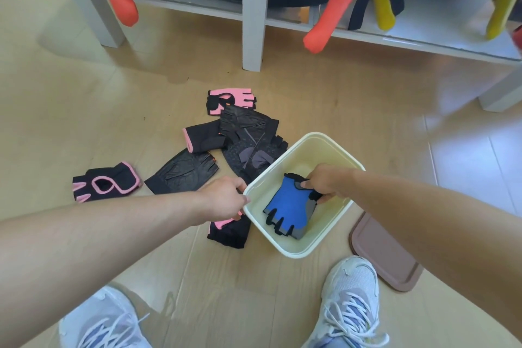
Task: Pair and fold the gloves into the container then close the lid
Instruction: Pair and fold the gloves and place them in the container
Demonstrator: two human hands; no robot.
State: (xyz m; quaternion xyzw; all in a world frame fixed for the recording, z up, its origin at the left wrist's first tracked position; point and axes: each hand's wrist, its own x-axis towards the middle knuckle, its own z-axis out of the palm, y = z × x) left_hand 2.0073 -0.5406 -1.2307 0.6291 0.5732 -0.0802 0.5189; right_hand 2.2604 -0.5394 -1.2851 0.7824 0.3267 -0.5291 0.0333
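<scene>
Container (333, 150): cream, square, open-topped, on the wooden floor (84, 110) just right of frame centre, turned cornerwise.
Blue glove (288, 210): inside the container, fingerless, blue with grey and black trim, finger stubs toward 7 o'clock, cuff toward 1 o'clock.
Right hand (324, 182): reaching into the container from 3 o'clock, thumb and fingers pinched on the blue glove's cuff.
Left hand (226, 198): at the container's 9 o'clock corner, fingers curled over the rim, gripping it.
Hands relative to each other: apart, the container's near-left corner between them.
Lid (387, 257): brownish-pink, flat on the floor at 4 o'clock of the container, just beside it, partly behind the right forearm.
Loose gloves: on the floor from 9 to 11 o'clock of the container.
Pink glove (230, 100): farthest, at 11 o'clock, partly under a black leather glove (248, 121).
Black-and-pink glove (106, 182): alone at 9 o'clock, well left of the left hand.
Second black leather glove (183, 172): between that one and the container.
Dark dotted glove (251, 154): touching the container's upper-left wall.
Another black-and-pink glove (228, 232): under the left wrist, against the container at 8 o'clock.
Sneakers (350, 299): white, at 6 o'clock along the bottom edge.
Shelf unit (251, 22): white, at 12 o'clock, holding red-and-black and yellow-and-black padded items.
</scene>
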